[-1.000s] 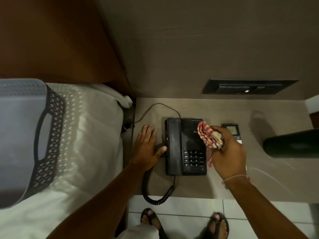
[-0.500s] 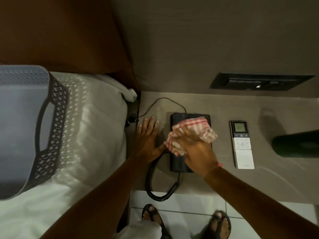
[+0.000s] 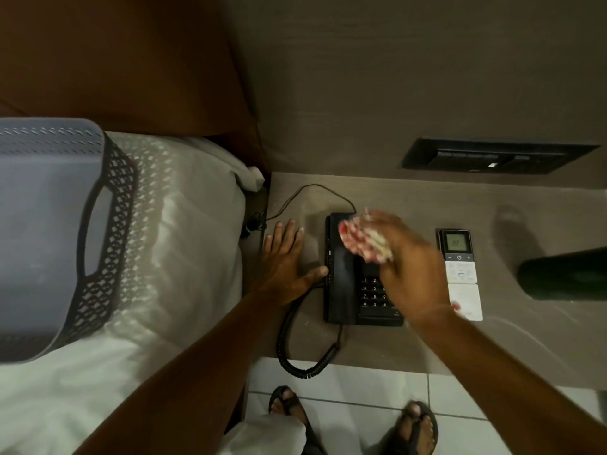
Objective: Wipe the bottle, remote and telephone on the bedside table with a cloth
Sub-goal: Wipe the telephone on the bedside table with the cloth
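Observation:
A black telephone (image 3: 341, 284) lies on the bedside table (image 3: 410, 198). My right hand (image 3: 410, 274) grips a bunched red-and-white checked cloth (image 3: 361, 241) and presses it on the upper part of the phone; hand and cloth are motion-blurred. My left hand (image 3: 285, 261) lies flat on the table left of the phone, with its thumb against the phone's side. A white remote (image 3: 460, 274) with a small screen lies right of the phone. The dark bottle (image 3: 565, 274) lies at the right edge, partly out of view.
The coiled handset cord (image 3: 295, 349) hangs over the table's front edge. A thin cable (image 3: 305, 192) runs to the wall. A dark switch panel (image 3: 492, 156) sits on the wall above. A grey plastic basket (image 3: 59, 231) stands on the bed (image 3: 184, 257) at left.
My right hand has swept the cloth across the phone: from its right side to its left, then back to the upper middle. The left hand has stayed put.

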